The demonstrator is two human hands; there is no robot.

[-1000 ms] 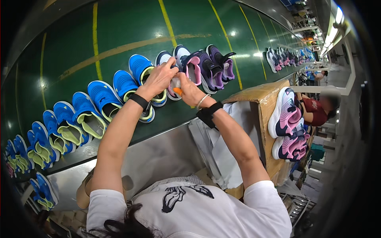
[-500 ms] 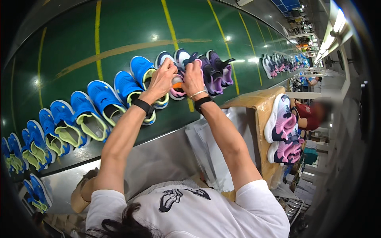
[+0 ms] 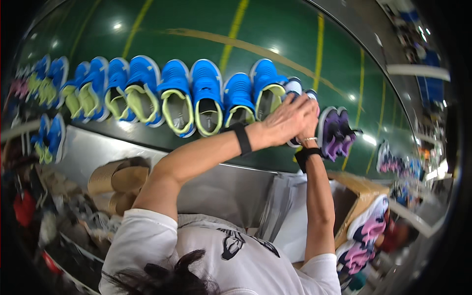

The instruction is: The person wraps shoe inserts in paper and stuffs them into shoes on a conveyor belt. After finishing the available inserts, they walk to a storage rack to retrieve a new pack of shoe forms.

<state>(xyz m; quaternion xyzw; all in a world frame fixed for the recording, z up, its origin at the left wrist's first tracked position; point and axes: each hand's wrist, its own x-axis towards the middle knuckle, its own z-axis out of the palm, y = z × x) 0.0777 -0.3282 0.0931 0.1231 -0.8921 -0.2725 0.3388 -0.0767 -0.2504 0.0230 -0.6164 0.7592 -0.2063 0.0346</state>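
Both my arms reach up to a green conveyor belt (image 3: 275, 44) lined with shoes. My left hand (image 3: 285, 120), a black band on its wrist, lies with fingers pressed over my right hand (image 3: 310, 118), which wears a black watch and a thin bracelet. Together they close on a dark shoe with a white toe (image 3: 295, 84) that stands in the row between the blue shoes and the purple ones. Most of that shoe is hidden under my hands.
A long row of blue shoes with lime lining (image 3: 177, 98) runs left along the belt. A purple pair (image 3: 337, 130) sits right of my hands. Below lie a metal ledge (image 3: 231, 187), tan rolls (image 3: 118, 179), white bags (image 3: 290, 216) and a cardboard box (image 3: 364, 189) with pink-purple shoes (image 3: 368, 226).
The view has swung left, so more blue shoes show. My hands stay on the shoe in the row, and the left hand has come over the right.
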